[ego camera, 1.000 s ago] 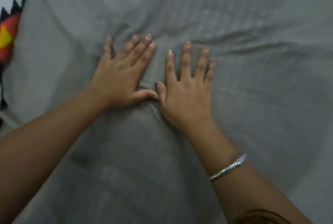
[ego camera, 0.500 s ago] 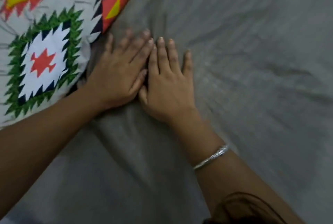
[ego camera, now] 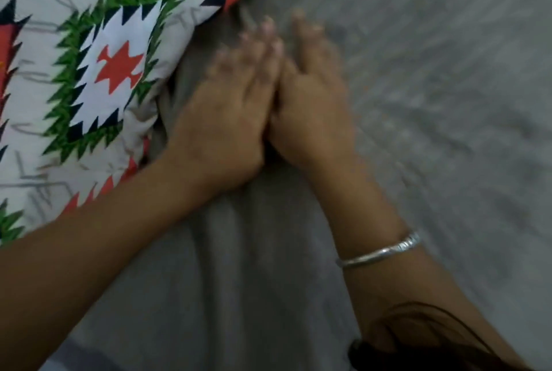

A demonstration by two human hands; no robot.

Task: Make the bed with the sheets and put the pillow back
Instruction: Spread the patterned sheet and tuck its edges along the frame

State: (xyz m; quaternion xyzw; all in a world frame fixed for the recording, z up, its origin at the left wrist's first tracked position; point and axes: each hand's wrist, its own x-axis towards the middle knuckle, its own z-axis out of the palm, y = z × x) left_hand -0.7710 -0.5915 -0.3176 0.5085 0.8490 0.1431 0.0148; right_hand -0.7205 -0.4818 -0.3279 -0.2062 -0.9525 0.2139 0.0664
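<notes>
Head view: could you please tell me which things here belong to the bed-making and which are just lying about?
Job: grey sheet; left hand and right hand, flat on it; patterned bedding, beside them.
Not the job: bangle on the right wrist; hair, bottom right.

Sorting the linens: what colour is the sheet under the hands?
Plain grey sheet, clearest in the head view.

Both palm-down, touching: left grip point(ego camera: 221, 128), right grip point(ego camera: 310, 110); fingers seemingly straight, blurred
</notes>
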